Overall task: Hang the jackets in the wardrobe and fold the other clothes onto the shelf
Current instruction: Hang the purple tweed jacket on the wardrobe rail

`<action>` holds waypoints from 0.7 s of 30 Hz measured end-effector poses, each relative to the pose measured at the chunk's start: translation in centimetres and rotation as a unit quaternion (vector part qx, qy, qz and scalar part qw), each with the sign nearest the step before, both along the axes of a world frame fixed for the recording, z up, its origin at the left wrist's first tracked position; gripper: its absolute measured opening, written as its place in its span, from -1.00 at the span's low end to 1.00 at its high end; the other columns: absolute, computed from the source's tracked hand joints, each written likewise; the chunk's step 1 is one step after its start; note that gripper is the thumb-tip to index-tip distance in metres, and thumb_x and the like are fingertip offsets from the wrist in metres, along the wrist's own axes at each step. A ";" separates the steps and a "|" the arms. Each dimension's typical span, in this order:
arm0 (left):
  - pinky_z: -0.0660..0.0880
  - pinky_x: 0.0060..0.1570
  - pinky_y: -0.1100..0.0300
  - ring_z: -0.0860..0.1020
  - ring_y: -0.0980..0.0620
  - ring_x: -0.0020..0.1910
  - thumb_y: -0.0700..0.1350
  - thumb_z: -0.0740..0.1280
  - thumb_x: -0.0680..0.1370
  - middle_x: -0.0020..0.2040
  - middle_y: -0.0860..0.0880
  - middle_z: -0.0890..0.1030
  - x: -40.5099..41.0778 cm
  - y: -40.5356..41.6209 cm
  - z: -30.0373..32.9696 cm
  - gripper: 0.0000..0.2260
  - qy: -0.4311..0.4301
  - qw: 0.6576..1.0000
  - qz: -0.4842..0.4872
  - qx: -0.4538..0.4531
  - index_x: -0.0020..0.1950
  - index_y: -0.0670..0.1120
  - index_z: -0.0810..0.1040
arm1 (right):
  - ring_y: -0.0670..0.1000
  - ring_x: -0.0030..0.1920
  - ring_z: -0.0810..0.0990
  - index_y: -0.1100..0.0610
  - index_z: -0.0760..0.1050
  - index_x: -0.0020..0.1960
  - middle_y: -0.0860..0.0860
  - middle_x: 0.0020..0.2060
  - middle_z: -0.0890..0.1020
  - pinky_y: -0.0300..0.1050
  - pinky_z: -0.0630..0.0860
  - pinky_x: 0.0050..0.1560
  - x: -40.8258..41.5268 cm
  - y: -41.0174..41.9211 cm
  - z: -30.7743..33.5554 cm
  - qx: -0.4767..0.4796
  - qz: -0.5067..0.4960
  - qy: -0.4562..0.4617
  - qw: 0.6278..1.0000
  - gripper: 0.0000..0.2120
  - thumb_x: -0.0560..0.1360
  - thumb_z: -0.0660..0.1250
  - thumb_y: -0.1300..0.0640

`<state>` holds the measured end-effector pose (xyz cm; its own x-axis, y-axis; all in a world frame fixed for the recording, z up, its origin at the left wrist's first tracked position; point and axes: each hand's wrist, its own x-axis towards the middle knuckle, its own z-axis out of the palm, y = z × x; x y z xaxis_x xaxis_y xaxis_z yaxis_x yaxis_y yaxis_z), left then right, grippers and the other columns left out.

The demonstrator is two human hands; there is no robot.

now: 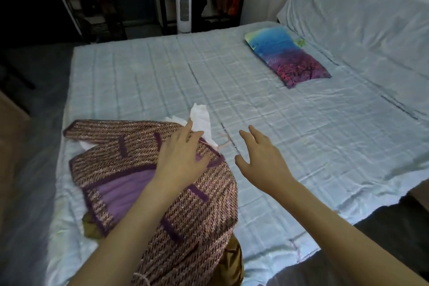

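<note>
On the pale blue quilted bed (255, 90), my left hand (183, 158) presses flat on the unhung purple tweed jacket (197, 220), right hand (262, 160) released, nothing folded.

Left grip (183, 158) lies flat; right grip (260, 158) hovers, fingers spread.

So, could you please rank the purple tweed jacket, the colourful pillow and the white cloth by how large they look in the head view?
1. Purple tweed jacket, though nearest the camera.
2. Colourful blue-and-purple pillow.
3. White cloth, partly hidden under the jacket.
</note>
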<state>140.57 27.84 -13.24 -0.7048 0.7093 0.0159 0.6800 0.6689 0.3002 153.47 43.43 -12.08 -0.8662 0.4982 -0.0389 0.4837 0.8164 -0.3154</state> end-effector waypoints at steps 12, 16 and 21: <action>0.08 0.47 -0.10 0.08 -0.04 0.54 0.14 0.23 0.52 0.60 0.03 0.01 -3.0 4.0 -5.2 -0.43 -0.065 0.992 0.085 -0.067 0.51 0.10 0.21 | 0.14 0.46 0.24 0.07 0.24 0.47 0.10 0.50 0.21 0.12 0.39 0.31 -6.5 6.1 -10.0 -0.075 0.052 -0.022 0.996 -0.44 0.51 0.27 0.00; 0.08 0.47 -0.08 0.09 -0.04 0.54 0.13 0.23 0.53 0.60 0.02 0.01 -4.9 5.4 -6.7 -0.44 -0.068 0.991 0.085 -0.072 0.50 0.09 0.21 | 0.16 0.38 0.34 0.07 0.30 0.42 0.11 0.43 0.32 0.12 0.45 0.23 -8.7 7.1 -13.2 -0.086 0.048 -0.029 0.995 -0.50 0.51 0.28 0.02; 0.08 0.47 -0.06 0.07 -0.02 0.55 0.13 0.23 0.53 0.60 0.03 0.00 -8.0 7.5 -8.4 -0.46 -0.077 0.991 0.082 -0.071 0.50 0.09 0.22 | 0.16 0.31 0.38 0.11 0.33 0.39 0.10 0.35 0.39 0.08 0.47 0.13 -11.0 8.7 -17.3 -0.100 0.032 -0.061 0.993 -0.52 0.50 0.28 0.07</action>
